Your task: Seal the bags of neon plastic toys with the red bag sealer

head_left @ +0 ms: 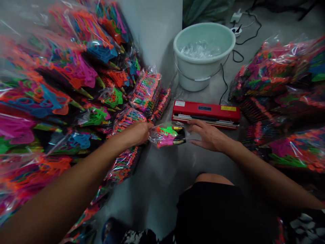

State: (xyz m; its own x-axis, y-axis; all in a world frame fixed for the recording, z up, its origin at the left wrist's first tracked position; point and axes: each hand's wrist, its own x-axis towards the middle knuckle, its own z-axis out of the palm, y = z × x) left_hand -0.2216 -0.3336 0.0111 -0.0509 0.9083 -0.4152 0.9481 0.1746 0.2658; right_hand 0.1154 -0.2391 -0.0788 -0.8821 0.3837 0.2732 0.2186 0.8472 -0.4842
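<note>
A clear plastic bag (167, 136) hangs level between my two hands, above the floor and just in front of a red bar heat sealer (206, 113). Inside it lie green and pink plastic toy pieces, with dark and yellow-tipped sticks beside them. My left hand (142, 133) is closed on the bag's left end, its fingertips partly hidden. At the other end, my right hand (209, 136) has its curved fingers around the loose film, thumb and fingers on either side of it.
A pale bucket (194, 73) holding crumpled clear plastic stands behind the sealer. Bagged colourful toys pile high on the left (76, 67) and right (276, 74). Stacked packs (146, 91) stand near my left hand. A black cord (223, 84) runs past the bucket to a white plug (236, 17).
</note>
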